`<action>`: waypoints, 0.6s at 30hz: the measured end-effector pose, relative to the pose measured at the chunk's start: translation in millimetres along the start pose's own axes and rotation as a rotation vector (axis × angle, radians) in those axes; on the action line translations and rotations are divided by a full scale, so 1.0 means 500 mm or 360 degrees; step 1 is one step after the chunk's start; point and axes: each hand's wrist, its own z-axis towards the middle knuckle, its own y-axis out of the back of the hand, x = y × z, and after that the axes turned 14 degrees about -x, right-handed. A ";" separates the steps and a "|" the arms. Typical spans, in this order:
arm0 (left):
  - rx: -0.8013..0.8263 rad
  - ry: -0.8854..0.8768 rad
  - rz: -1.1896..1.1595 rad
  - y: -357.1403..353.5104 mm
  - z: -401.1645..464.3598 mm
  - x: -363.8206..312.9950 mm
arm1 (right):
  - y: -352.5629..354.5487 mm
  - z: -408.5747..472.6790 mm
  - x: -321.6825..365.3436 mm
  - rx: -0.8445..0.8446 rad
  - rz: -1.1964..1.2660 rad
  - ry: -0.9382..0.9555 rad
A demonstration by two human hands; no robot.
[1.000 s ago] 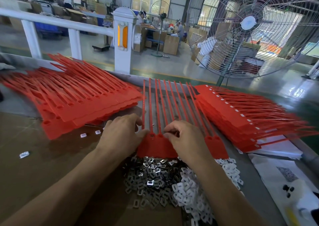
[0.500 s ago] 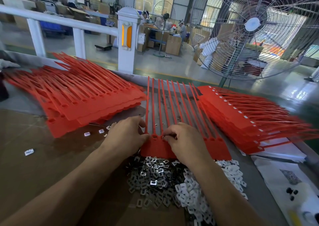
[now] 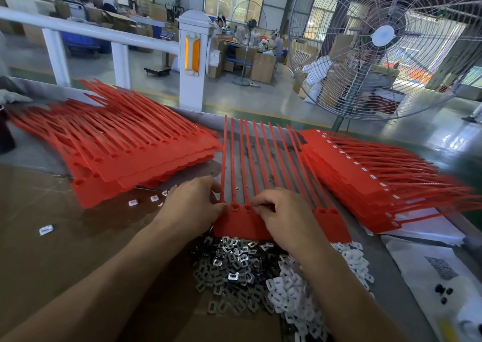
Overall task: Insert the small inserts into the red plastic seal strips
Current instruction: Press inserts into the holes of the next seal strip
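Note:
A sheet of joined red seal strips [image 3: 242,224] lies flat in front of me, tails pointing away. My left hand [image 3: 191,206] rests at the sheet's left edge, fingers curled against the leftmost strip. My right hand [image 3: 283,216] lies on the sheet, its curled fingertips pressed at a socket hole near the strip heads; whether they pinch an insert is hidden. Just below the sheet sits a heap of small metal inserts [image 3: 234,266], with white plastic inserts [image 3: 289,292] to its right.
A stack of red strips [image 3: 117,148] lies at the left, another with white inserts fitted [image 3: 365,174] at the right. Loose inserts [image 3: 47,229] dot the brown cardboard. White paper [image 3: 427,263] lies at the right. A big fan [image 3: 383,36] stands behind.
Both hands have stayed at the strip heads; the right fingertips shifted slightly along the row of sockets. The view drifted a little.

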 end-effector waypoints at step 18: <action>0.0004 0.0035 -0.0063 -0.002 0.003 0.001 | 0.037 -0.033 0.035 0.0494 0.0195 0.0300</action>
